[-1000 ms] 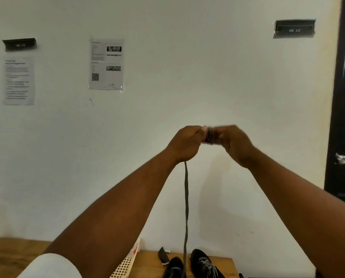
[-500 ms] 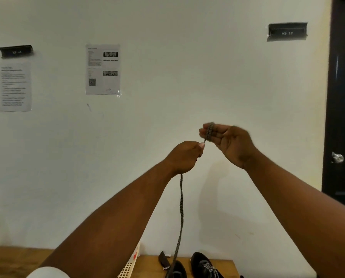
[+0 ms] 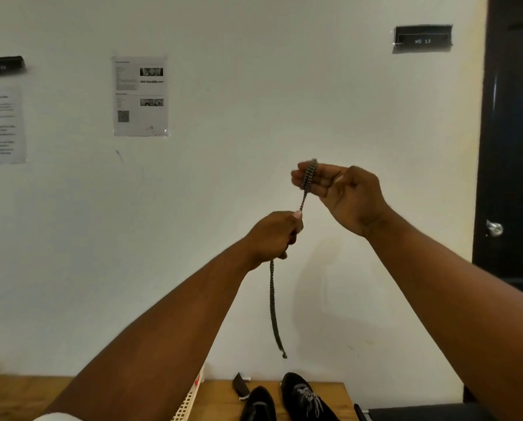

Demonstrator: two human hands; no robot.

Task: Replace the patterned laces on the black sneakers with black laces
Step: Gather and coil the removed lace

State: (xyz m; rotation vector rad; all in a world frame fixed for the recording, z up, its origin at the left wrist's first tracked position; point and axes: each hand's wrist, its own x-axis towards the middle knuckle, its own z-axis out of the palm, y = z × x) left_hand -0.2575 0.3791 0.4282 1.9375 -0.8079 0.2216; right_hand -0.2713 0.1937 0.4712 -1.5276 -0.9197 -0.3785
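Both my hands are raised in front of the white wall with a patterned black-and-white lace (image 3: 273, 302) between them. My right hand (image 3: 342, 196) has several turns of the lace wound round its fingers. My left hand (image 3: 277, 235) grips the lace just below, and the free end hangs down from that fist, its tip above the table. Two black sneakers stand at the bottom edge: the left sneaker (image 3: 258, 405) shows no lace, and the right sneaker (image 3: 307, 399) carries a patterned lace tied in a bow.
A wooden table (image 3: 330, 393) runs along the bottom, with a white perforated basket (image 3: 187, 405) and a small dark packet (image 3: 241, 387) on it. Printed sheets (image 3: 140, 95) hang on the wall. A dark door (image 3: 512, 147) with a knob stands at the right.
My left hand has dropped below my right hand and slid along the lace. The hanging end has risen clear of the sneakers as more lace went round my right fingers.
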